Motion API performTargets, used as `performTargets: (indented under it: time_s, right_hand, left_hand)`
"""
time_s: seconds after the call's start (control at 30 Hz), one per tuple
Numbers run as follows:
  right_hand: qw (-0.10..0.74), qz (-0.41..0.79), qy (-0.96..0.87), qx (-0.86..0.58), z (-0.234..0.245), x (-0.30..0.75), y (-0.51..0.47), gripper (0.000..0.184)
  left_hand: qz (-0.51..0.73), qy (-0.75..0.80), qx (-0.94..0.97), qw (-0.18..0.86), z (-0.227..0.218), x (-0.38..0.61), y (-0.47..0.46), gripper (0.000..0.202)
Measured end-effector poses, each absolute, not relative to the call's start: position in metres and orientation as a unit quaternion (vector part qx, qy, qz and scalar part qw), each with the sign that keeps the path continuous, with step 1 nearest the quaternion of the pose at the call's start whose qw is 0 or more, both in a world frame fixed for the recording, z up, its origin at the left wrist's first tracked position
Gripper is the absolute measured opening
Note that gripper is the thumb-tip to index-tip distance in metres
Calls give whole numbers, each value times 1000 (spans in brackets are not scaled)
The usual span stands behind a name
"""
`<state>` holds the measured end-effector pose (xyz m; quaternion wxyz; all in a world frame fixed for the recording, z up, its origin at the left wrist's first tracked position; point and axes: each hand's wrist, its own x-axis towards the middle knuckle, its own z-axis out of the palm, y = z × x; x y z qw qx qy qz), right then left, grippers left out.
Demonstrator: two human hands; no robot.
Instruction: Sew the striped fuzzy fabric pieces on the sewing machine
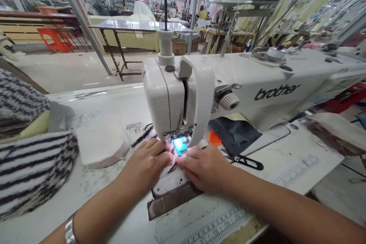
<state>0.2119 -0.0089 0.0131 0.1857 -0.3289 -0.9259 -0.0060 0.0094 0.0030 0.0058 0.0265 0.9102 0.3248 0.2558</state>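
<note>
A white sewing machine (197, 95) stands before me, its needle area brightly lit. My left hand (151, 158) is left of the presser foot, its bent fingers pressed together on a black-and-white striped fabric piece (145, 136). Close on the right, my right hand (206, 166) pinches down at the same work, fingertips almost meeting the left ones. Between the hands a small blue piece (180, 145) glows under the lamp; its kind is unclear. Most of the fabric is hidden by my fingers and the machine head.
Left on the table lie a stack of white cut pieces (101, 141) and striped furry fabric (37, 171). Thread snips (248, 162), dark cloth (237, 133) and an orange piece (214, 138) lie to the right. A printed ruler (220, 227) runs along the front edge.
</note>
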Motion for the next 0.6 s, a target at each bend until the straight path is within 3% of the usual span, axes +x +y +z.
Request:
performTargets:
  time_s: [0.17,0.33,0.6]
  right_hand:
    - [219,-16,-922,-320,11,214,-9,19]
    - [200,-4,-925,-324,13,215,-8,20]
    - [177,6,-931,-318,11,216,-7,18]
  left_hand:
    - [256,377,890,-32,1,17,0,22]
    - [238,433,863,-104,-3,23,-6,22]
    - [138,462,876,10,22,17,12,15]
